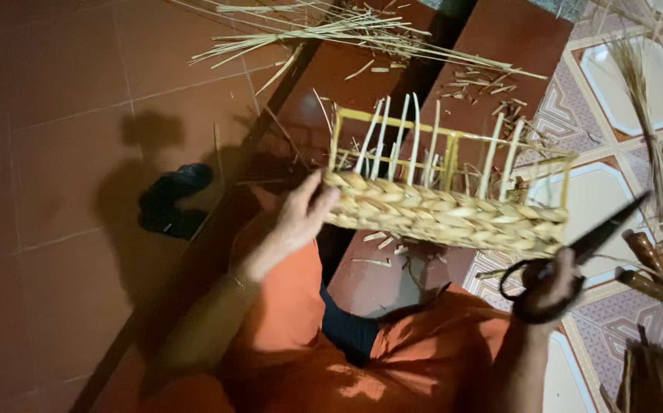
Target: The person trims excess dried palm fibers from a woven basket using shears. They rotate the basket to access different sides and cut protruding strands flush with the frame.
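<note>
A half-woven basket [446,214] on a yellow wire frame [393,118] hangs above my lap, its lower part braided from pale straw, with loose upright strands sticking out on top. My left hand [301,218] grips the basket's left end. My right hand [553,287] holds black scissors [584,248] by the loops, blades pointing up and right, next to the basket's right lower corner.
Loose straw stalks [331,30] and cut bits lie on the red tiled floor beyond the basket. A dark object [171,200] rests on the floor at left. Straw bundles [645,115] and wooden-handled tools [649,271] lie on patterned tiles at right. Orange cloth covers my knees.
</note>
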